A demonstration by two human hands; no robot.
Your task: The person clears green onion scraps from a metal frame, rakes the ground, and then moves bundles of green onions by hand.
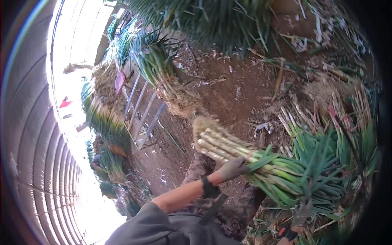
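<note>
A thick bundle of green onions [277, 173] lies across my lap, its pale stems and roots at the left and its green leaves at the right. My left hand [233, 169], in a grey glove, is closed on the bundle where the white stems turn green. At the leaf end, my right hand [302, 215], also gloved, is against the underside of the leaves. Its fingers are partly hidden by the leaves, so its grip is unclear.
Another tied bundle [163, 77] leans beyond a metal frame [141, 110]. More onions [347, 126] stand at the right, and a large leafy pile [204, 20] is at the top. Stacked bundles [106, 122] line the left. Scraps litter the soil [228, 90].
</note>
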